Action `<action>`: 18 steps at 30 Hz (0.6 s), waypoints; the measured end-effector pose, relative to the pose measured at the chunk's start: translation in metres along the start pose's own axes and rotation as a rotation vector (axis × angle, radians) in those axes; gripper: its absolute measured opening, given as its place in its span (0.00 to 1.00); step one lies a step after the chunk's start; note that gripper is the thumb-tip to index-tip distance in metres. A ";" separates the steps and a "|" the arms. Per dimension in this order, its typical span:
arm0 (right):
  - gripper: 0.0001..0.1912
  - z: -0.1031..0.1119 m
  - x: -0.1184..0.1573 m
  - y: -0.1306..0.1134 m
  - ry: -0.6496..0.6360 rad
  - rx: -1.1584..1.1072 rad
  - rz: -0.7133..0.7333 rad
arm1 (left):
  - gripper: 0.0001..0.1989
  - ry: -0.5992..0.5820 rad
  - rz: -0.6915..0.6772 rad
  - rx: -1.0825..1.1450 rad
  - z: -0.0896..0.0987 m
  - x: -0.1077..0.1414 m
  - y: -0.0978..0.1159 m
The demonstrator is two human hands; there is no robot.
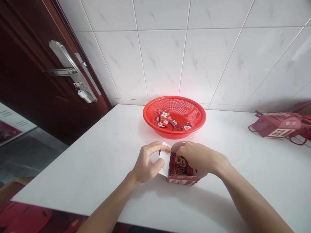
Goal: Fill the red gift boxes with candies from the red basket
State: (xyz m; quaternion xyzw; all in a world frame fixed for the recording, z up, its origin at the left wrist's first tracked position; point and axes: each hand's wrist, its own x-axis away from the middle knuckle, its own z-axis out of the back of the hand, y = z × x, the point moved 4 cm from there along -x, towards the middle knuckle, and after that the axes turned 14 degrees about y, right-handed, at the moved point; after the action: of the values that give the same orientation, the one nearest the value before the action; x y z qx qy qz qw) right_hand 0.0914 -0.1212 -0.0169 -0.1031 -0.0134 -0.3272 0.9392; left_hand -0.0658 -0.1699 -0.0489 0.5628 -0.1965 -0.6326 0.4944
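An open red cardboard gift box (pixel 181 180) stands on the table in front of me, with red-wrapped candies (pixel 178 166) inside. My left hand (pixel 148 163) pinches the raised white side flap (pixel 165 161) of the box between thumb and index finger. Into the box from the right reaches my right hand (pixel 194 155), its fingers curled down over the candies. Its fingertips are hidden, so what they hold cannot be made out. Just behind the box, a red plastic basket (pixel 175 134) holds several wrapped candies (pixel 165 119).
The white table (pixel 109 155) runs up against a tiled wall (pixel 162 61). Folded red gift boxes with handles (pixel 279 126) stand at the right. At the left is a brown door (pixel 26 64) with a metal handle and keys. Red items (pixel 31 216) lie below the table's front edge.
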 end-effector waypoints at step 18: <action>0.14 -0.006 0.004 -0.006 -0.099 0.143 0.021 | 0.14 0.023 0.038 -0.008 0.000 -0.001 -0.003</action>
State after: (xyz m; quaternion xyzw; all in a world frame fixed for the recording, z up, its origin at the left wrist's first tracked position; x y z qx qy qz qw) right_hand 0.0904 -0.1298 -0.0208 -0.0519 -0.0818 -0.3101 0.9458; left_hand -0.0674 -0.1680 -0.0508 0.5642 -0.1991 -0.6174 0.5107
